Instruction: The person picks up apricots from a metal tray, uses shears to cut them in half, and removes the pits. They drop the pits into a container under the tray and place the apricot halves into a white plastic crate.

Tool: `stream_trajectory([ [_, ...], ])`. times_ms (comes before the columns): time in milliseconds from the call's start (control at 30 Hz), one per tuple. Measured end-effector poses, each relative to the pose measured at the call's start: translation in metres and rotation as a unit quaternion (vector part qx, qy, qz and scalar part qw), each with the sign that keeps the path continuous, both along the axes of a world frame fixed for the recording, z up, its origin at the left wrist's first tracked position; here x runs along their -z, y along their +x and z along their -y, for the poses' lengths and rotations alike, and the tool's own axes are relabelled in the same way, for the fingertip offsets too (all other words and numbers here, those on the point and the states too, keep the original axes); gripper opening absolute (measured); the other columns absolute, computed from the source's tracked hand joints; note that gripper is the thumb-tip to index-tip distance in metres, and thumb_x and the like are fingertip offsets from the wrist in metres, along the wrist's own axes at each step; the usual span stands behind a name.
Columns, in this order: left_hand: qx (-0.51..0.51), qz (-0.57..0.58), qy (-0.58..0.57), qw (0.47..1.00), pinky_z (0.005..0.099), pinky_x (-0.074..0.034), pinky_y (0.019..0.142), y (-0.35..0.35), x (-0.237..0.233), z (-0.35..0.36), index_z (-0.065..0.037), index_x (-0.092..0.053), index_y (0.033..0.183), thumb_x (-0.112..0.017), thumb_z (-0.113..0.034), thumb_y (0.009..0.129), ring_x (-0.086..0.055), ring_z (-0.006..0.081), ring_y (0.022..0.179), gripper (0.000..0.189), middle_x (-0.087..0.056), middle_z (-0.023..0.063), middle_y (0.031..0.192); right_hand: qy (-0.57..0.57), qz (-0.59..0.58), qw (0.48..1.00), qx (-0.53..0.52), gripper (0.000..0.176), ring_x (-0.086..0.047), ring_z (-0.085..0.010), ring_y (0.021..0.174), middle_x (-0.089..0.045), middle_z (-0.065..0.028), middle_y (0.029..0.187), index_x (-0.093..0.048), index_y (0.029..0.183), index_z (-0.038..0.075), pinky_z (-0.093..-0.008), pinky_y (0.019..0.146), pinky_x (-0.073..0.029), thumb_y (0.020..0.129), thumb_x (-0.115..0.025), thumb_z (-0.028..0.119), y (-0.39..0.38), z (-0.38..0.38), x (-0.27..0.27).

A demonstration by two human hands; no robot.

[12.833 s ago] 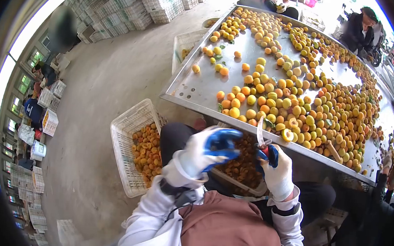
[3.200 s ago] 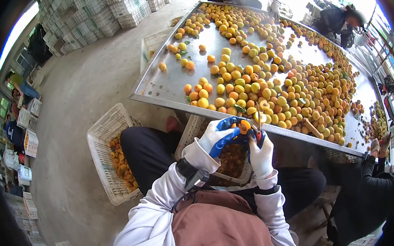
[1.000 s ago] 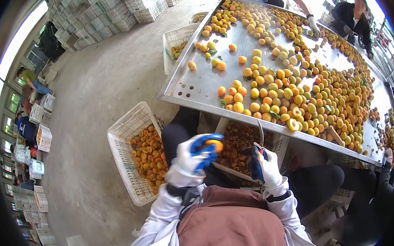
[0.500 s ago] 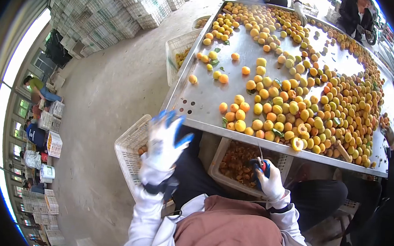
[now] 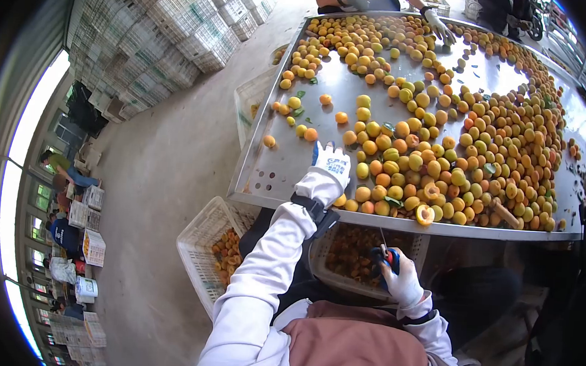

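My left hand (image 5: 331, 164), in a white glove with blue fingers, reaches over the metal table (image 5: 287, 172) at the left edge of the apricot pile (image 5: 435, 165). Its fingers look spread and point down at the fruit; their tips are partly hidden, and no held fruit shows. In front of my body, just below the table's edge, my right hand (image 5: 404, 282) is closed round a small knife (image 5: 384, 245) with a thin blade pointing up. A cut apricot half (image 5: 424, 214) lies at the near rim, close to a pale wooden stick (image 5: 506, 214).
A white crate (image 5: 198, 258) of apricot pieces stands left of my legs; another crate (image 5: 420, 248) of cut fruit is under the table edge. A co-worker's gloved hand (image 5: 439, 27) works at the far side. Stacked crates (image 5: 161, 27) rise at the back left.
My left hand has moved from beside the table's left corner, right and forward over the apricots. My right hand still grips the knife, nearly in place. The camera view has shifted slightly.
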State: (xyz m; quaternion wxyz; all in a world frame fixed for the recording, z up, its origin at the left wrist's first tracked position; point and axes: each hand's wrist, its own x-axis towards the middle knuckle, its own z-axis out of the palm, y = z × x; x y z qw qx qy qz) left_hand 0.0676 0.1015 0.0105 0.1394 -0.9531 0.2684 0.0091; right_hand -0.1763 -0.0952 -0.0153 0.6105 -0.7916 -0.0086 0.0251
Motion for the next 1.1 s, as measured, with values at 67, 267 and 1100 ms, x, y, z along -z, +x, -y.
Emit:
stream_trajectory([
  [67, -0.019, 0.024, -0.098, 0.995, 0.0532, -0.032, 0.107, -0.011, -0.001, -0.007, -0.011, -0.062, 0.113, -0.070, -0.034, 0.083, -0.054, 0.0326, 0.120, 0.038, -0.063, 0.0132, 0.119, 0.002, 0.000, 1.000, 0.003, 0.022, -0.069, -0.0380, 0.087, -0.070, -0.0201, 0.090, -0.063, 0.112, 0.001, -0.0382, 0.076, -0.053, 0.090, -0.065, 0.006, -0.002, 0.005, -0.004],
  [267, -0.140, -0.370, -0.744, 0.539, 0.0351, -0.056, 0.084, -0.095, -0.031, -0.011, -0.002, -0.056, 0.130, -0.070, -0.012, 0.092, -0.068, 0.0219, 0.093, 0.042, -0.067, 0.0106, 0.110, 0.076, -0.008, 0.997, -0.008, 0.021, -0.053, -0.0142, 0.060, -0.058, -0.0077, 0.071, -0.063, 0.115, 0.002, -0.0300, 0.058, -0.046, 0.094, -0.058, 0.002, -0.008, 0.011, -0.016],
  [1100, -0.142, -0.469, -0.834, 0.253, 0.0366, -0.053, 0.095, -0.186, -0.023, 0.047, 0.003, -0.056, 0.128, -0.063, -0.016, 0.098, -0.068, 0.0257, 0.104, 0.036, -0.069, 0.0145, 0.112, -0.012, 0.036, 0.999, 0.018, 0.022, -0.069, -0.0347, 0.089, -0.069, -0.0194, 0.094, -0.060, 0.112, -0.003, -0.0362, 0.081, -0.052, 0.092, -0.050, -0.005, 0.005, -0.012, -0.009],
])
